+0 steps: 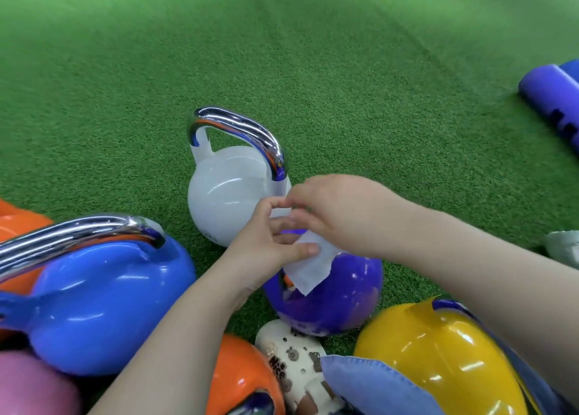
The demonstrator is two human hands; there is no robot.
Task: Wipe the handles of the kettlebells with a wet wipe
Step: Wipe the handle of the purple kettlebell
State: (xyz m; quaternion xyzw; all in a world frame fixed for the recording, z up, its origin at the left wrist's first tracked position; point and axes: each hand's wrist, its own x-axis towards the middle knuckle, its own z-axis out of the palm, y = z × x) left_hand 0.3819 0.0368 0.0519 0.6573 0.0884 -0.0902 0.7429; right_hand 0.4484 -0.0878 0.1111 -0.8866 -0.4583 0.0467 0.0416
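On the green artificial-turf floor (313, 69), kettlebells crowd the near side of the view, while the far half of the turf lies open. A white round kettlebell with a chrome handle (225, 192) stands upright in the middle. Nearer and to the left lies a blue kettlebell with a chrome handle (103, 301), tilted, with an orange kettlebell (15, 223) behind it at the left edge. A purple glossy kettlebell (338, 298) sits just in front of the white one, directly below the hands; its handle is hidden by them. A yellow kettlebell (438, 361) lies at the lower right, a second orange kettlebell (241, 377) at the bottom centre, and a pink rounded object (28, 386) at the lower left corner. A purple foam roller (551, 98) rests at the right edge, well apart from the group.

Both hands meet above the purple kettlebell. The left hand (266, 251) pinches a white wet wipe (310, 267) between thumb and curled fingers (282, 223). The right hand (341, 207) grips the upper edge of the same wipe with its fingertips. The wipe hangs down against the top of the purple kettlebell.

A white perforated clog (291, 355) and a blue denim hem (376, 386) show at the bottom.
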